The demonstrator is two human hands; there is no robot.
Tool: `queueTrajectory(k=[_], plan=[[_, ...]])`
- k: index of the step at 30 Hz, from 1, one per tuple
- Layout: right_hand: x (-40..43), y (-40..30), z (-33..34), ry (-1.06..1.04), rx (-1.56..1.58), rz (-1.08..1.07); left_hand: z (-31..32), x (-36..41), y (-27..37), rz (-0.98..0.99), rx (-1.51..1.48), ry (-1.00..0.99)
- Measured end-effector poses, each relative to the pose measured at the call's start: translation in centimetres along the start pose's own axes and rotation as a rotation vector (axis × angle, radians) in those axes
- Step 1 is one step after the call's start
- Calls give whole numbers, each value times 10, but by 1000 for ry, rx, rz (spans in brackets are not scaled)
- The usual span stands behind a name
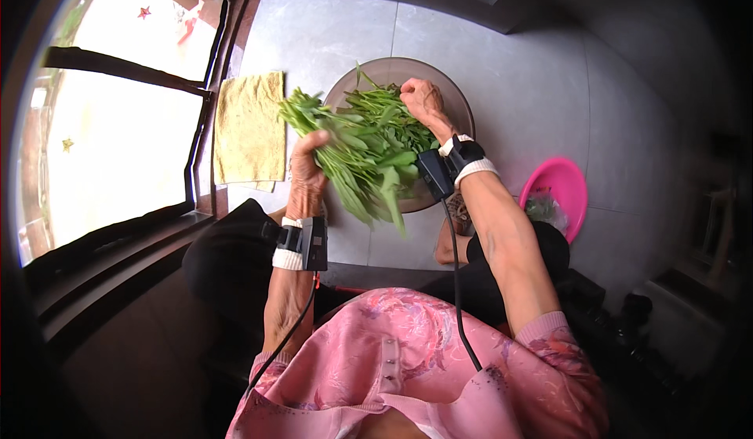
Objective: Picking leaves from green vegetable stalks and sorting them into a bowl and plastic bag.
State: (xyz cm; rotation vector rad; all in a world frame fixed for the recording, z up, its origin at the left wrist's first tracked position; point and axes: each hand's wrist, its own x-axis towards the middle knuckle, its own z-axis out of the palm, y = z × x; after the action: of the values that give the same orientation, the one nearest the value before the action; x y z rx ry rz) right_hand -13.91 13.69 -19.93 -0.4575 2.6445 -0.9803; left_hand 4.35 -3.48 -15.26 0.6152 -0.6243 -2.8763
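A bunch of leafy green stems (347, 165) is held in my left hand (308, 159), cut ends up at the left and leaves hanging down to the right. My right hand (423, 100), fingers bent together, is over the right side of a round, brownish basin (459, 100). Its fingertips are beside more greens (382, 106) lying in the basin; whether they pinch a stem cannot be told. The held bunch overlaps the basin's left and lower part.
A folded yellow cloth (250, 127) lies on the grey tiled floor left of the basin, beside a glazed door (203, 145). A pink plastic basin (575, 198) with a clear bag of greens stands right of my knee. Cables run from both wrist devices.
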Motion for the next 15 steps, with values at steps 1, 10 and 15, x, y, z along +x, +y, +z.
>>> queueTrajectory(k=[1,10,15], plan=[[2,-2,2,19,-27,-4,12,-9,2,-52,63,32],[6,-67,12,-71,-314,-349,-9,-14,-33,-208,-14,221],[7,-59,14,-115,-439,-299,-2,-8,-37,-145,52,262]])
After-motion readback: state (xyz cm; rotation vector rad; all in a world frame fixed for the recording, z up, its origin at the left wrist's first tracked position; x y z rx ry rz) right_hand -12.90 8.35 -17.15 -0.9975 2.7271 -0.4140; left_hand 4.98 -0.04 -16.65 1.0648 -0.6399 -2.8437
